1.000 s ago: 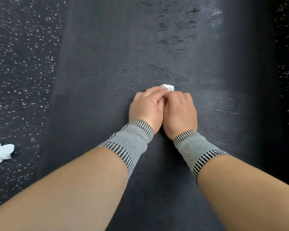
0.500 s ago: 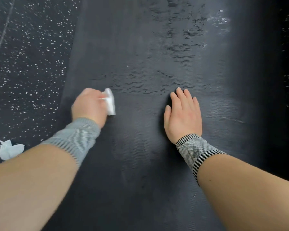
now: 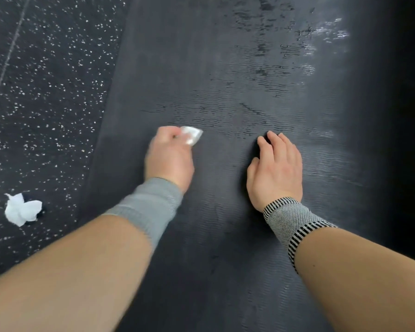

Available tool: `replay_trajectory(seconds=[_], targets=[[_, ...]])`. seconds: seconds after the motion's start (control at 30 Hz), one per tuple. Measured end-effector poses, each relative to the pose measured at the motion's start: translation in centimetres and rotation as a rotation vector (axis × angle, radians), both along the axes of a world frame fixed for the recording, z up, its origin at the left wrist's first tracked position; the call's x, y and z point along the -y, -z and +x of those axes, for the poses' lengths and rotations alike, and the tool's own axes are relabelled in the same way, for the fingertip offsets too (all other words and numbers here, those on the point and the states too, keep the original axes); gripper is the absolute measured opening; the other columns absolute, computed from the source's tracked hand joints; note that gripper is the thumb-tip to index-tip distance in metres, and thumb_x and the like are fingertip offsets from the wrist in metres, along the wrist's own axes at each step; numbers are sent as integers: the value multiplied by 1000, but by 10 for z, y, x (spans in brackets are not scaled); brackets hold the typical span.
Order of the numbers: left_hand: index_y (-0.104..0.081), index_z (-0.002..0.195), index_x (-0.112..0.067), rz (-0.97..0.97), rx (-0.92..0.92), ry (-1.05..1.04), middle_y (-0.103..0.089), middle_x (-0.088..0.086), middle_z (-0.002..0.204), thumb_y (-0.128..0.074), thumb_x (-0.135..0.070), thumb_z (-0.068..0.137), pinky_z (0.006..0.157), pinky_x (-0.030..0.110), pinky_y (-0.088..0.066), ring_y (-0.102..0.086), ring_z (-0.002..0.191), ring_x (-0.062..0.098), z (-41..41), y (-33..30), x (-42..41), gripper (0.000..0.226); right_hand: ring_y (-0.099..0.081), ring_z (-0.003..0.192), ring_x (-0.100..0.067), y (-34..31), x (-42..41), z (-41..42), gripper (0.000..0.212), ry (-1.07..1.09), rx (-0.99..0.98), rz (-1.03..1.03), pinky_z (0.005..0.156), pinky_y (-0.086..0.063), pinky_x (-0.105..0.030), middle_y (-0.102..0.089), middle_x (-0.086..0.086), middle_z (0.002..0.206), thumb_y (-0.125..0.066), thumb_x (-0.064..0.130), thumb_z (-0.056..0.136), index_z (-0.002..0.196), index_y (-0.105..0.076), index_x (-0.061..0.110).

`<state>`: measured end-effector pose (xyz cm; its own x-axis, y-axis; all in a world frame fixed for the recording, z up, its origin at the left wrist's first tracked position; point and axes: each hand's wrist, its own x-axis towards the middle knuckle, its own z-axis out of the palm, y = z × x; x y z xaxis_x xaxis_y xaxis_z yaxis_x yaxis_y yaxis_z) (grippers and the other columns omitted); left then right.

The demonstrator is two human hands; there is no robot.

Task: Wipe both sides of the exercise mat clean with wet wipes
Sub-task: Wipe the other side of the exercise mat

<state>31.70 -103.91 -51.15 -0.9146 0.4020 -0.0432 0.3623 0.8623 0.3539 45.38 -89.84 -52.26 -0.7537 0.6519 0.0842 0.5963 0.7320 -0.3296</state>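
Left hand (image 3: 169, 159), motion-blurred, fingers curled round a folded white wet wipe (image 3: 191, 136) pressed against the dark ribbed exercise mat (image 3: 225, 68). Right hand (image 3: 277, 171) flat on the mat beside it, fingers straight and together, holding nothing. Crumpled used wipe (image 3: 22, 209) off on the speckled floor (image 3: 46, 92), left of the mat.

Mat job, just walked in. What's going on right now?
A person is wiping a dark exercise mat on the floor. The left hand grips a folded wet wipe against the mat, and the right hand lies flat on it, fingers straight. Damp streaks show further up the mat. A crumpled wipe lies on the speckled floor beside it.
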Motion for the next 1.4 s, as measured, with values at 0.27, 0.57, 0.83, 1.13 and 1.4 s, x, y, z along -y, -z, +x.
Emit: replay_trajectory(seconds=[0.27, 0.57, 0.83, 1.13, 1.4], targets=[[-67, 114, -14, -101, 72, -555, -62, 6, 107, -49, -28, 97, 66, 14, -28, -60, 103, 28, -54, -5, 36, 28, -42, 127, -37, 2, 0, 0, 42, 11, -24, 23, 108, -30, -50, -53, -16, 132, -51, 18, 85, 123, -57, 2], [-67, 90, -18, 123, 109, -144, -52, -14, 82, -59, -41, 89, 65, 17, -37, -51, 75, 14, -13, -7, -4, 24, -41, 128, -34, 1, 0, 0, 45, 10, -8, 31, 109, -29, -48, -52, -14, 133, -45, 22, 85, 124, -56, 4], [-58, 115, -16, 86, 133, -739, -56, -7, 92, -51, -29, 98, 59, 14, -31, -52, 80, 14, -67, -6, 12, 23, -41, 128, -35, 2, 0, -1, 46, 10, 7, 34, 109, -29, -49, -52, -14, 133, -43, 24, 84, 124, -56, 4], [-52, 88, -20, 137, 120, -530, -62, 0, 88, -52, -53, 88, 67, 22, -37, -59, 80, 21, -59, 1, 3, 33, -41, 129, -34, 1, -1, -1, 45, 13, 33, 32, 109, -28, -49, -52, -14, 133, -47, 23, 83, 124, -56, 4], [-46, 84, -22, 27, 80, -584, -61, -7, 84, -48, -45, 93, 65, 23, -36, -59, 79, 21, -55, 4, -26, 25, -41, 128, -34, 2, 0, -1, 48, 13, 40, 49, 109, -29, -48, -52, -14, 133, -39, 26, 84, 124, -56, 5]])
